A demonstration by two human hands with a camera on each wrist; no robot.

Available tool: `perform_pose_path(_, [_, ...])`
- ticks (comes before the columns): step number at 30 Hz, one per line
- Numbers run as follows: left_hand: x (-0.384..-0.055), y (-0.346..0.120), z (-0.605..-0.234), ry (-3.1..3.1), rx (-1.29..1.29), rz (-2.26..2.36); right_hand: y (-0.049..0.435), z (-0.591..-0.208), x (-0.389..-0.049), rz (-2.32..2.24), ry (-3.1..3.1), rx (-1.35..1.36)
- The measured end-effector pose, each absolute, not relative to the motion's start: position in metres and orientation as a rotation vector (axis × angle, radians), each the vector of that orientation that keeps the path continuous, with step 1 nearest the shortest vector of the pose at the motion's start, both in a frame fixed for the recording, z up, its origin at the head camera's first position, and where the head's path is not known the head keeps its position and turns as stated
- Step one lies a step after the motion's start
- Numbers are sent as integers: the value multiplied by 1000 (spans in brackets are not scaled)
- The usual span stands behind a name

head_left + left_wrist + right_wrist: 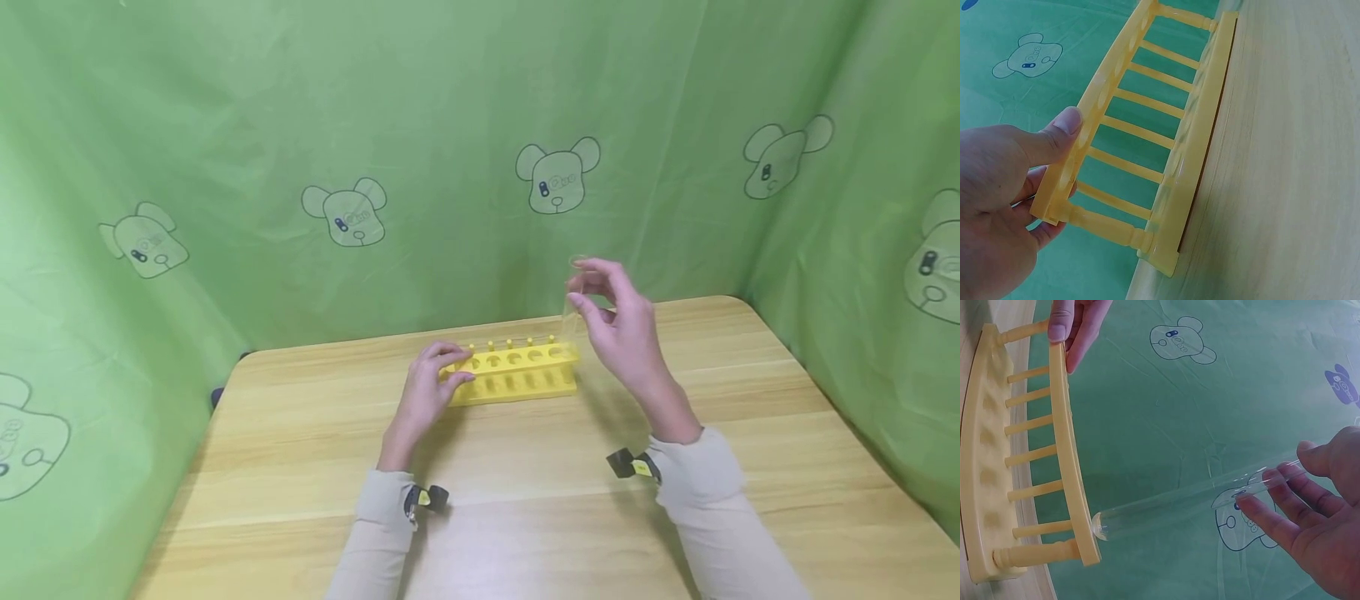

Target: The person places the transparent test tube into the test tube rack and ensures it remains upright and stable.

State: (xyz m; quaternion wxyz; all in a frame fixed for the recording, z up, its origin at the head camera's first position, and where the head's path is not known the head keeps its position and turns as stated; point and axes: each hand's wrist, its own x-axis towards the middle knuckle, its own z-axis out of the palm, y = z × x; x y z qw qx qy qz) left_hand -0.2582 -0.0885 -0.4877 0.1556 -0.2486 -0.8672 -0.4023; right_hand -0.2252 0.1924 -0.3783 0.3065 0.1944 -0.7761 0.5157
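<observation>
A yellow test tube rack [517, 375] stands on the wooden table, with a row of round holes along its top bar and thin pegs behind. My left hand [431, 387] grips the left end of the top bar; in the left wrist view the thumb [1067, 122] lies on one face and the fingers curl behind. My right hand [618, 321] pinches a clear glass test tube [1172, 503] near its upper end. The tube's rounded bottom is right at the top bar's right end hole, and its length rises above the rack.
The wooden table [525, 542] reaches back to a green curtain [450, 100] printed with bear heads, which also runs along both sides. Black wrist cameras [622, 462] sit at the cuffs of both light sleeves.
</observation>
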Motion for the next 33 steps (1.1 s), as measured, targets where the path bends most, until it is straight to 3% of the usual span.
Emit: perform_pose_path(33, [-259,-89,-487,-2493,-707,-1157,186,-383,-232,1355,-2057,542])
